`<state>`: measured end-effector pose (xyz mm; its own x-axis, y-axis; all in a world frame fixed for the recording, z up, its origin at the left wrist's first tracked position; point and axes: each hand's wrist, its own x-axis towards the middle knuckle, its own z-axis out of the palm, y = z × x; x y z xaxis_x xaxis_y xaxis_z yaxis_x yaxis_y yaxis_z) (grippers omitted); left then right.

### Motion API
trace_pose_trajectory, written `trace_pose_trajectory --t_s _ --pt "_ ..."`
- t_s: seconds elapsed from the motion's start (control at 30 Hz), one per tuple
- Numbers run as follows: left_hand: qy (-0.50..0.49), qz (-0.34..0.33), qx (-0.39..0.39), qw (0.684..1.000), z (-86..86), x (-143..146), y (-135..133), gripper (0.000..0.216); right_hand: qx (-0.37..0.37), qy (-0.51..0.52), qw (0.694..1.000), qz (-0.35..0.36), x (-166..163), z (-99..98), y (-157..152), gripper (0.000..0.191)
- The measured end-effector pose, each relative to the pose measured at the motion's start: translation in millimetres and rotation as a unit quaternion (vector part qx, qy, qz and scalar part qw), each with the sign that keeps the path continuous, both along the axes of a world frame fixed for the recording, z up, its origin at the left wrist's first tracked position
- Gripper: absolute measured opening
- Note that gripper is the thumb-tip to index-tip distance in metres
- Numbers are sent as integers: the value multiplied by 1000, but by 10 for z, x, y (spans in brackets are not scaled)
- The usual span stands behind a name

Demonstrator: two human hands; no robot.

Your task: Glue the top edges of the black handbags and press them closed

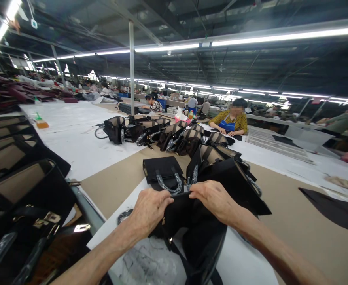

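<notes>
My left hand (148,211) and my right hand (214,200) both grip the upper edge of a black handbag (197,233) that stands on white paper just in front of me. Fingers of each hand are curled over the bag's rim, thumbs toward each other. Right behind the bag lies a flat black handbag (162,168) with plastic-wrapped handles (169,184). Another open black bag with a tan lining (205,156) leans just beyond my right hand.
A row of black bags (150,132) runs across the long table (295,221) toward a seated person in a yellow top (230,120). More black bags with metal clasps (22,206) are stacked at my left. An orange brush (41,122) lies on white sheeting. A dark cut piece (334,211) lies at right.
</notes>
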<state>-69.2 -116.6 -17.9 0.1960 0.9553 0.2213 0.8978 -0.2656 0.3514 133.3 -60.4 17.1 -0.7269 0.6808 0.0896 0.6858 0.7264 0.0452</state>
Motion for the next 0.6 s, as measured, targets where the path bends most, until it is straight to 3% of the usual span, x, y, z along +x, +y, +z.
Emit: trace_pose_trajectory --t_s 0.17,0.33,0.47,0.6 --pt "-38 -10 -7 999 -19 40 -49 28 -29 -26 998 42 -214 29 -63 17" --pt "-236 -6 -10 972 -15 -52 -206 28 -86 -43 995 38 -590 30 -158 10" --pt "-359 91 107 923 121 -388 -404 23 -147 -34 988 27 -631 109 -238 6" --pt "-425 207 206 857 209 -803 -589 22 -180 39 983 -23 -284 339 -250 15"
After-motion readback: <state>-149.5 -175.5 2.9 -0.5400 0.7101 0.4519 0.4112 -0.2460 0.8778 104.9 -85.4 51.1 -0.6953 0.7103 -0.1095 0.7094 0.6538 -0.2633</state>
